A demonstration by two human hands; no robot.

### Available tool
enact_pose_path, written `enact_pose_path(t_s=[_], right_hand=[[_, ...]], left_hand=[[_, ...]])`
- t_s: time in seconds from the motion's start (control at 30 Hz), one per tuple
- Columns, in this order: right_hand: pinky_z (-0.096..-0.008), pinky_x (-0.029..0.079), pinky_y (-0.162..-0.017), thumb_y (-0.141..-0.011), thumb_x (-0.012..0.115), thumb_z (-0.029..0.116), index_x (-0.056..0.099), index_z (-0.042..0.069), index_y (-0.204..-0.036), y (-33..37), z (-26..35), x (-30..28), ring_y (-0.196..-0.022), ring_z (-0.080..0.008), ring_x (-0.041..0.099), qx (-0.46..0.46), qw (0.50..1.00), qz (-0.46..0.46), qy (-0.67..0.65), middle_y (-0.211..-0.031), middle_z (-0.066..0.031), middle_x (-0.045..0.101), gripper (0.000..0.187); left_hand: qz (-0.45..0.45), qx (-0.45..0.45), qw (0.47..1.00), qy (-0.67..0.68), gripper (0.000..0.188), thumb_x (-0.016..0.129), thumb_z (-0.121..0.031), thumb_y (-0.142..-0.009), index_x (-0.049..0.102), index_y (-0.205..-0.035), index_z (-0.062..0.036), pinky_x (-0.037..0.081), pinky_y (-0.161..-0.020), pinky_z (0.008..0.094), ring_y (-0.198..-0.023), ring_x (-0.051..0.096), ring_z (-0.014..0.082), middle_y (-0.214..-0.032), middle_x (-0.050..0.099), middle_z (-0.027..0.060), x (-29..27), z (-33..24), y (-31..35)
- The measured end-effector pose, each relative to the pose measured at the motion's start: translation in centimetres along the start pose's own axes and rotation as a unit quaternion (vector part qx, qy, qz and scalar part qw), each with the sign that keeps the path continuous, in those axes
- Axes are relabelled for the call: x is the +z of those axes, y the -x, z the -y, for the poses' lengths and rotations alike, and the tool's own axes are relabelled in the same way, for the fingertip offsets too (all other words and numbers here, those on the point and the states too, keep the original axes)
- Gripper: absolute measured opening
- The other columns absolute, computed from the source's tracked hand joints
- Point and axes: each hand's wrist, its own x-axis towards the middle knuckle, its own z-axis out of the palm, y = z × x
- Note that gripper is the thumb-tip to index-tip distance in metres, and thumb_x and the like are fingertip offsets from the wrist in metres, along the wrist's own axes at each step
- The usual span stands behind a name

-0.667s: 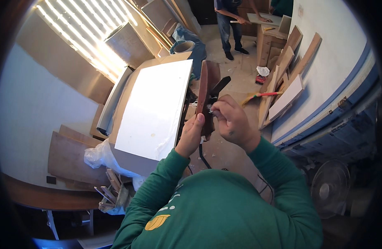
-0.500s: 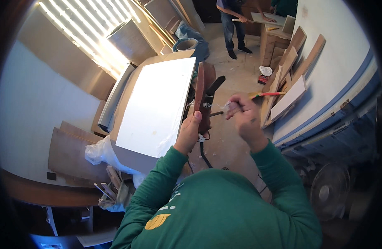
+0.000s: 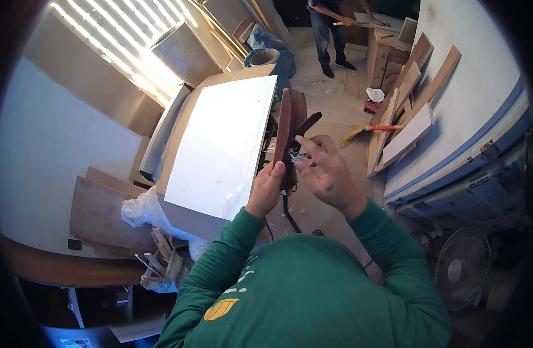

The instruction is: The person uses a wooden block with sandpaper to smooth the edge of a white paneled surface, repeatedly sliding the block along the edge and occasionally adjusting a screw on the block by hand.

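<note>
My left hand [image 3: 268, 187] is wrapped round the lower part of a brown wooden hand plane [image 3: 285, 124], held upright in front of me. A dark blade [image 3: 308, 123] slants out from the plane's right side. Thin white shavings [image 3: 298, 157] bunch at its middle. At these shavings is my right hand [image 3: 327, 171], index finger and thumb apart, fingertips close to the plane. Whether the fingertips touch the shavings I cannot make out. Left of the plane lies a large white board [image 3: 220, 139] on a brown sheet.
Wood offcuts [image 3: 414, 87] and a broom [image 3: 368, 130] lean along the right wall. A standing fan [image 3: 457, 267] is at lower right. Plastic sheeting [image 3: 140, 211] hangs at the board's near left. Far back, a person [image 3: 330, 35] works at a wooden bench [image 3: 382, 58].
My right hand has moved left, onto the shavings at the plane, and its fingers have spread. My left hand keeps its hold on the plane.
</note>
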Motion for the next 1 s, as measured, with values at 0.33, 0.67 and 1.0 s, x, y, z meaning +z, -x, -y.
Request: enact_pose_path(t_s=[0.33, 0.67, 1.0], right_hand=[[-0.0395, 0.050, -0.085, -0.090, 0.070, 0.012, 0.058, 0.004, -0.143, 0.9, 0.1, 2.4, -0.093, -0.0301, 0.056, -0.094, 0.988, -0.014, 0.118, -0.110, -0.0155, 0.056, 0.055], [-0.0379, 0.052, -0.082, -0.086, 0.072, 0.004, 0.064, 0.000, -0.133, 0.6, 0.9, 2.2, -0.096, -0.0302, 0.058, -0.124, 0.985, -0.005, 0.118, -0.109, -0.0145, 0.059, 0.048], [-0.0375, 0.052, -0.073, -0.086, 0.070, -0.001, 0.066, 0.000, -0.102, -1.2, 2.0, 1.5, -0.082, -0.0312, 0.064, -0.022, 1.000, 0.006, -0.010, -0.093, -0.0139, 0.063, 0.016]], left_hand=[[0.016, 0.056, 0.997, 0.042, 0.062, 0.047, -0.054, -0.107, 0.052, -0.137, -0.0002, 0.050, -0.064, 0.0257, -0.076, 0.060, 0.0100, -0.096, 0.064, 0.0040, 0.4, -1.7, 0.2], [0.014, 0.055, 0.998, 0.017, 0.059, 0.048, -0.055, -0.106, 0.057, -0.124, 0.0003, 0.050, -0.062, 0.0254, -0.073, 0.057, 0.0094, -0.088, 0.060, 0.0023, -0.9, -1.4, 1.2], [0.050, 0.051, 0.997, 0.004, 0.056, 0.048, -0.054, -0.106, 0.059, -0.120, -0.0004, 0.050, -0.062, 0.0258, -0.073, 0.057, 0.0097, -0.088, 0.061, 0.0035, -1.7, -2.0, 1.6]])
